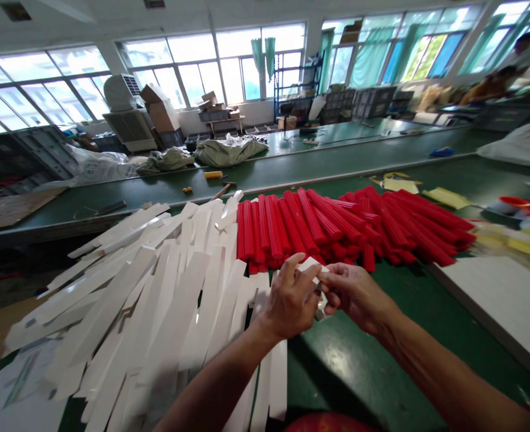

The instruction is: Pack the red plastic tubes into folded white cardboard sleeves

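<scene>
My left hand (291,303) is wrapped round a white narrow carton (309,264), whose end points up between the two hands. On its right side, my right hand (355,294) pinches the carton's end with thumb and fingers. Part of the carton is hidden behind my fingers. Left of my hands spreads a heap of long white flattened cartons (157,318), some reaching under my left forearm. Just beyond my fingers lies a pile of red ribbed rods (287,225), stacked side by side and fanning out to the right.
A white board or box (508,300) lies at the right on the green table (346,372). Yellow paper pieces (447,197) and a roll of orange tape (514,203) are behind it. A yellow-handled tool (213,174) rests on the far bench. People sit at the far right.
</scene>
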`<state>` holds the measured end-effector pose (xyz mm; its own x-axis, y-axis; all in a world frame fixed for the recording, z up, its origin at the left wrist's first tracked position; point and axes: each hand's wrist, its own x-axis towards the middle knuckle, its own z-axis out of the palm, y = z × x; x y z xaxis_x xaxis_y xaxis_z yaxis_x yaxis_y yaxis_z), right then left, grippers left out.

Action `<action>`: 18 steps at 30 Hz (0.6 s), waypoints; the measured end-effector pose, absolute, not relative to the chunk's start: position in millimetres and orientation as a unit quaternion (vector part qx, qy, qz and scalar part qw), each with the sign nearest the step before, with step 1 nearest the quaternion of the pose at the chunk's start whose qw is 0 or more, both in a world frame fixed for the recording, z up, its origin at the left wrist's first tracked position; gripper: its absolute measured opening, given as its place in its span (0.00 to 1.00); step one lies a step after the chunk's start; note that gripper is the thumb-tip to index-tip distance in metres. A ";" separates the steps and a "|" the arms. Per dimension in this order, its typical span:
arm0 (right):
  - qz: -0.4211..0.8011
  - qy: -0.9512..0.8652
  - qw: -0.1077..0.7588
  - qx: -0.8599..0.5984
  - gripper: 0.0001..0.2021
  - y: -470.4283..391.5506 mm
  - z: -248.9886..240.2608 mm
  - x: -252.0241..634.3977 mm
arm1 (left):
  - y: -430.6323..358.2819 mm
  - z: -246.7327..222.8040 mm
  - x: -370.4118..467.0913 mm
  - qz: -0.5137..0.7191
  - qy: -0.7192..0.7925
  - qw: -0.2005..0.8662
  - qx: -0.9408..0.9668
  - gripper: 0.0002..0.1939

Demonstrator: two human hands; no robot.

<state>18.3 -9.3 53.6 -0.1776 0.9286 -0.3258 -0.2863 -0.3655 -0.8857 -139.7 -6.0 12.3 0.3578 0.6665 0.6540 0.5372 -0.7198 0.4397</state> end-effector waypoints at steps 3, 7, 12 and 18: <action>0.618 -0.391 0.495 -0.469 0.26 -11.1 40.2 10.8 | -1.7 14.8 -146.9 0.442 0.341 0.110 0.822 0.30; 0.449 -0.508 0.471 -0.564 0.24 -9.8 1.6 -2.4 | 2.9 15.2 -163.2 0.438 0.330 0.156 0.822 0.32; 0.082 -0.693 0.414 -0.585 0.24 -9.2 -72.1 -16.6 | 3.8 12.3 -179.8 0.410 0.364 0.166 0.819 0.35; 0.130 -0.713 0.368 -0.583 0.17 -11.2 -106.5 -12.7 | -0.9 14.4 -173.1 0.429 0.377 0.226 0.789 0.31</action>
